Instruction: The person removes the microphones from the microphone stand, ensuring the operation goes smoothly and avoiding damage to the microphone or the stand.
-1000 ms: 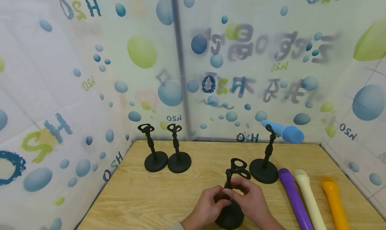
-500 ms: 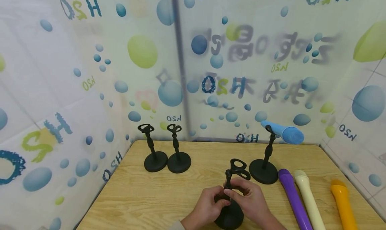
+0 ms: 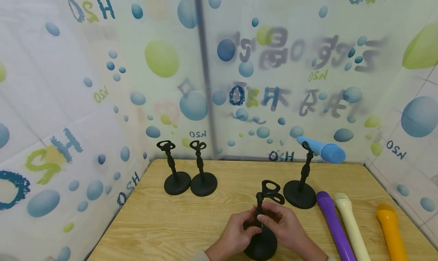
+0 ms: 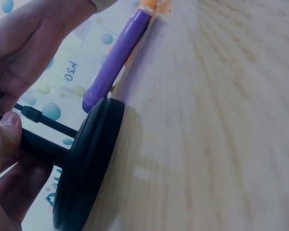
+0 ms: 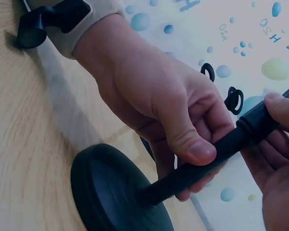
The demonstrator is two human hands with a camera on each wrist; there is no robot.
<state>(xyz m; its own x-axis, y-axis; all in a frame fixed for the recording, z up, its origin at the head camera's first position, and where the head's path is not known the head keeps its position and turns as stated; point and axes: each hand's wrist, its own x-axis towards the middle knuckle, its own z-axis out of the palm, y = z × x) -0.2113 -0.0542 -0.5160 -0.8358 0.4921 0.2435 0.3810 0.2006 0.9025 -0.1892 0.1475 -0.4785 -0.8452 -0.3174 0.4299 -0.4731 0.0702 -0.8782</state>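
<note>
At the left of the head view we see two empty black stands (image 3: 189, 170) side by side near the table's (image 3: 171, 223) far edge. Low in the frame's middle, our left hand (image 3: 236, 236) curls round the lower pole of the black microphone stand (image 3: 261, 230), thumb on top. Our right hand (image 3: 285, 226) pinches the same pole just above, fingers wrapped on it. The stand is upright, its round base on the wood below both hands, its clip rising above them. Further right a fourth stand holds a blue microphone (image 3: 323, 150); then purple (image 3: 333, 225), cream (image 3: 350, 226) and orange (image 3: 391, 232) microphones lie flat.
</note>
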